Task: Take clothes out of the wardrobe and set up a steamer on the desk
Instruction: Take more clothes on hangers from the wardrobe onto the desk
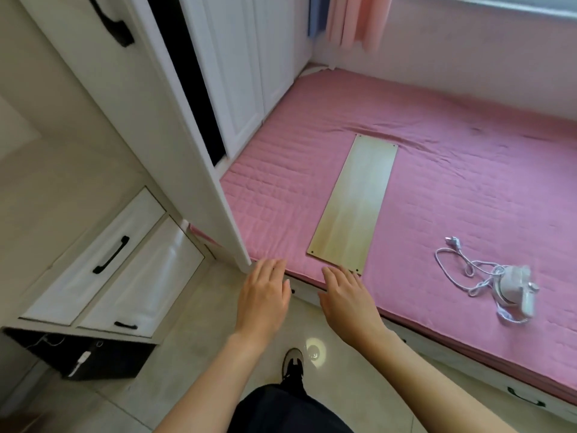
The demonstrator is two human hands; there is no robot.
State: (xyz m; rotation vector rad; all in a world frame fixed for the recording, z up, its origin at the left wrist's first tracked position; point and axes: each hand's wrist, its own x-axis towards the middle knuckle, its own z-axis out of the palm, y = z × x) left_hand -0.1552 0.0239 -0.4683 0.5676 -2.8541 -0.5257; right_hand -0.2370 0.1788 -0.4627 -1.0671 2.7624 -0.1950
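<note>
A white wardrobe (237,73) stands at the upper left, its door (150,126) swung open toward me over a dark interior. On the pink mattress (452,189) lies a small white steamer (515,292) with its coiled cord and plug. A pale wooden board (356,201) lies flat on the mattress too. My left hand (263,295) and my right hand (346,298) both reach forward, fingers straight, holding nothing, just short of the mattress's front edge and the board's near end.
White drawers with black handles (110,254) sit at the left, a dark box with a cable (81,357) below them. Pink and blue curtains (349,20) hang at the back. The floor is pale tile, and my shoe (293,364) shows below.
</note>
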